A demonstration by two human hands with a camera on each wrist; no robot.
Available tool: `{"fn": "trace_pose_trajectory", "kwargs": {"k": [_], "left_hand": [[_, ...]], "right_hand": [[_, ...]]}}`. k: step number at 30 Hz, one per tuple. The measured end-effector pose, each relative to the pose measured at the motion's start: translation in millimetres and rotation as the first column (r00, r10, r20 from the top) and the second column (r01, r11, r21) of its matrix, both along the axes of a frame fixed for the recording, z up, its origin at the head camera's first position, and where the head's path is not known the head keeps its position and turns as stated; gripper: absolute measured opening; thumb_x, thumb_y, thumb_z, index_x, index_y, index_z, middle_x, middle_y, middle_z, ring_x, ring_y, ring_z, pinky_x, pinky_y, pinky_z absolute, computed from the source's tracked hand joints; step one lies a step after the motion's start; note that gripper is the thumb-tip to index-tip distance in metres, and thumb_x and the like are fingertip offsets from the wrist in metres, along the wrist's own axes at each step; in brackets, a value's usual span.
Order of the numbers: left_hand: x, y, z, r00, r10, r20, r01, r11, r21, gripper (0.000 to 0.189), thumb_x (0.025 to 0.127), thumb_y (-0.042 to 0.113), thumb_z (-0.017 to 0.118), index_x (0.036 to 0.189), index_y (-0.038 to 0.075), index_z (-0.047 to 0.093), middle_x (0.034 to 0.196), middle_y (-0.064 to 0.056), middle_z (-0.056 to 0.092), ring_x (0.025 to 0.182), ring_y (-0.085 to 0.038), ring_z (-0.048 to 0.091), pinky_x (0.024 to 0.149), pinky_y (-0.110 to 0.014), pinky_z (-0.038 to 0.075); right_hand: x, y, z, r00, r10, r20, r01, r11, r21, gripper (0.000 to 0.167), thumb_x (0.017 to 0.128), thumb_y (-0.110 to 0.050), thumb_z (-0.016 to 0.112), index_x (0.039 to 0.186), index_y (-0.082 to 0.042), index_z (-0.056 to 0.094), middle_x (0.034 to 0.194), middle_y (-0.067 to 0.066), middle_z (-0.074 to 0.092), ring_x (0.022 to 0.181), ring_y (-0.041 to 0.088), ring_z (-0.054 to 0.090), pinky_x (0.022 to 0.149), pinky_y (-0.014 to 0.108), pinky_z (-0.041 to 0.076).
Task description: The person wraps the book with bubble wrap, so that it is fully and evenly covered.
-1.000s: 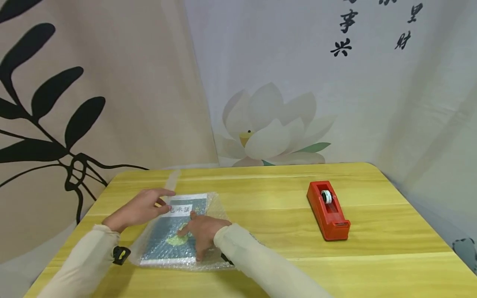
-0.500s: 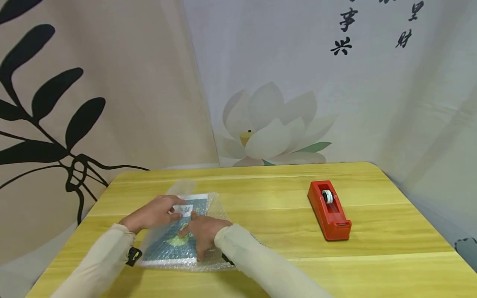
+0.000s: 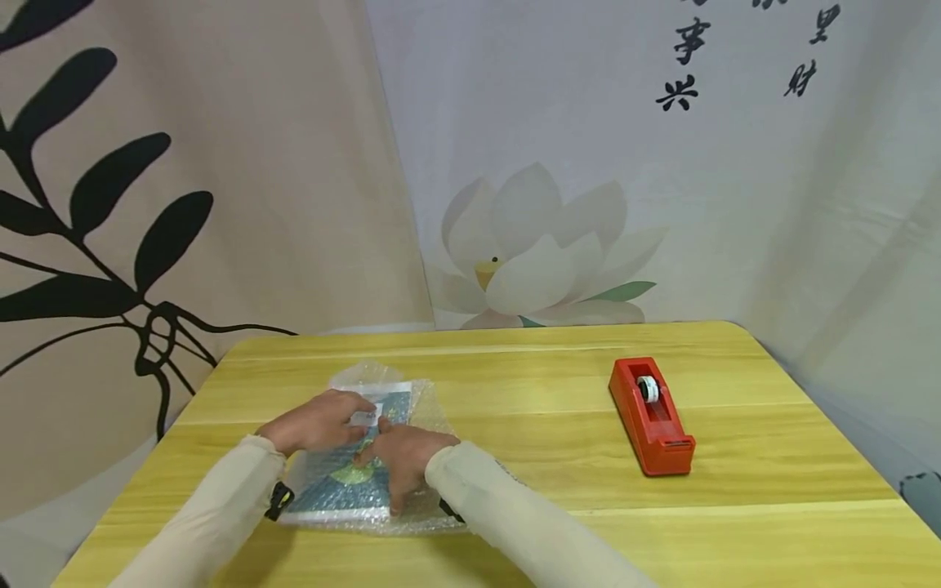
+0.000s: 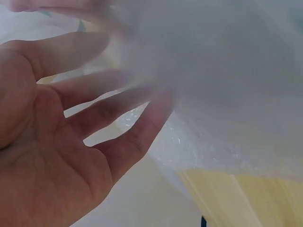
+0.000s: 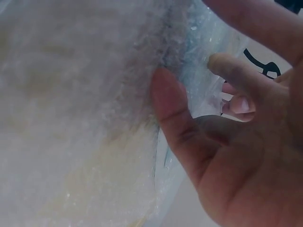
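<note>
Your left hand [image 3: 321, 420] and right hand [image 3: 408, 459], fingers spread, gripping nothing, touching bubble-wrapped book [image 3: 341, 494], label [image 3: 369, 416] part-hidden, curtain [image 3: 559, 122] reading "事兴".

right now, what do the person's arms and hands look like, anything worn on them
The left sleeve and right sleeve are long, plain and cream. The left hand and right hand are ungloved, with no rings visible on the fingers. A black piece with a yellowish mark shows by the left cuff; another dark piece, mostly hidden, by the right.
</note>
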State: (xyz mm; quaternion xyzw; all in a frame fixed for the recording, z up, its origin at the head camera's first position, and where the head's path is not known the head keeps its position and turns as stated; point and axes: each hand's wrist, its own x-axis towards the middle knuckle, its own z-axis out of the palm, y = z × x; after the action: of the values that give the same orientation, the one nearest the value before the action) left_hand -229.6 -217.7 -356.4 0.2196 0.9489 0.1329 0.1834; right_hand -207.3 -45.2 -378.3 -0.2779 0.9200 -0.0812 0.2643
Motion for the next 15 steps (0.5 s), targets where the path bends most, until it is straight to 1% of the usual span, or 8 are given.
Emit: {"fn": "trace_pose_trajectory", "kwargs": {"k": [4, 5, 7, 10, 11, 13, 14, 15], "left_hand": [[-0.8, 0.0, 0.4, 1.000, -0.025, 0.018, 0.026, 1.000, -0.013, 0.041, 0.098, 0.016, 0.062, 0.136, 0.002, 0.059, 0.140, -0.022, 0.059, 0.130, -0.047, 0.053, 0.103, -0.062, 0.047], [-1.2, -0.6, 0.3, 0.999, -0.032, 0.037, 0.032, 0.999, -0.005, 0.042, 0.099, 0.015, 0.060, 0.139, 0.003, 0.057, 0.140, -0.022, 0.059, 0.121, -0.044, 0.060, 0.098, -0.059, 0.050], [-2.7, -3.0, 0.3, 0.996, -0.039, 0.086, 0.038, 0.999, 0.021, 0.047, 0.100, 0.011, 0.058, 0.146, 0.007, 0.051, 0.140, -0.021, 0.059, 0.098, -0.038, 0.066, 0.089, -0.054, 0.054], [-5.5, -10.3, 1.2, 0.987, -0.058, 0.151, 0.049, 0.997, 0.061, 0.055, 0.100, 0.004, 0.053, 0.153, 0.008, 0.040, 0.144, -0.025, 0.054, 0.095, -0.037, 0.067, 0.087, -0.053, 0.054], [-6.6, -13.5, 1.0, 0.983, -0.058, 0.175, 0.046, 0.996, 0.073, 0.057, 0.099, 0.001, 0.051, 0.154, 0.008, 0.037, 0.145, -0.026, 0.053, 0.096, -0.037, 0.066, 0.087, -0.053, 0.054], [-7.6, -21.3, 0.6, 0.977, -0.051, 0.206, 0.033, 0.995, 0.090, 0.060, 0.096, -0.006, 0.050, 0.154, 0.006, 0.038, 0.145, -0.029, 0.051, 0.117, -0.044, 0.062, 0.096, -0.058, 0.052], [-6.9, -25.8, 0.0, 0.973, -0.049, 0.224, 0.026, 0.995, 0.101, 0.063, 0.093, -0.012, 0.049, 0.153, 0.005, 0.039, 0.148, -0.031, 0.047, 0.128, -0.048, 0.055, 0.101, -0.060, 0.050], [-6.5, -30.2, -1.4, 0.969, -0.043, 0.244, 0.014, 0.993, 0.119, 0.065, 0.091, -0.015, 0.048, 0.152, 0.004, 0.040, 0.148, -0.032, 0.046, 0.129, -0.050, 0.052, 0.102, -0.060, 0.049]], "right_hand": [[-0.2, 0, -0.9, 1.000, -0.001, 0.006, 0.001, 1.000, 0.003, 0.085, 0.070, -0.034, 0.092, 0.136, -0.062, 0.047, 0.170, -0.013, 0.008, 0.148, 0.022, 0.041, 0.094, 0.069, 0.050], [-0.1, 0, -1.0, 1.000, 0.000, 0.006, 0.000, 1.000, 0.002, 0.085, 0.070, -0.034, 0.092, 0.136, -0.062, 0.047, 0.170, -0.013, 0.007, 0.147, 0.022, 0.042, 0.094, 0.067, 0.051], [0.1, 0, -1.3, 1.000, 0.003, 0.000, -0.003, 1.000, 0.004, 0.086, 0.070, -0.034, 0.092, 0.137, -0.061, 0.047, 0.170, -0.012, 0.008, 0.145, 0.021, 0.044, 0.094, 0.063, 0.053], [0.5, 1, -1.5, 1.000, 0.010, -0.017, -0.010, 1.000, 0.005, 0.087, 0.069, -0.034, 0.092, 0.138, -0.060, 0.046, 0.170, -0.009, 0.010, 0.146, 0.019, 0.043, 0.093, 0.055, 0.056], [0.6, 1, -1.6, 1.000, 0.009, -0.020, -0.009, 1.000, 0.005, 0.087, 0.070, -0.035, 0.092, 0.138, -0.060, 0.046, 0.170, -0.009, 0.010, 0.146, 0.019, 0.043, 0.093, 0.053, 0.057], [1.1, 1, -1.8, 1.000, 0.008, -0.028, -0.008, 1.000, 0.004, 0.087, 0.069, -0.035, 0.092, 0.138, -0.060, 0.046, 0.170, -0.008, 0.011, 0.147, 0.018, 0.042, 0.092, 0.051, 0.057], [1.5, 0, -1.8, 0.999, 0.009, -0.032, -0.009, 1.000, 0.005, 0.087, 0.069, -0.035, 0.092, 0.138, -0.060, 0.046, 0.170, -0.008, 0.012, 0.148, 0.019, 0.041, 0.092, 0.051, 0.057], [2.1, 0, -1.8, 1.000, 0.005, -0.030, -0.005, 1.000, 0.003, 0.087, 0.069, -0.034, 0.093, 0.138, -0.061, 0.046, 0.170, -0.009, 0.012, 0.148, 0.018, 0.040, 0.092, 0.051, 0.058]]}}
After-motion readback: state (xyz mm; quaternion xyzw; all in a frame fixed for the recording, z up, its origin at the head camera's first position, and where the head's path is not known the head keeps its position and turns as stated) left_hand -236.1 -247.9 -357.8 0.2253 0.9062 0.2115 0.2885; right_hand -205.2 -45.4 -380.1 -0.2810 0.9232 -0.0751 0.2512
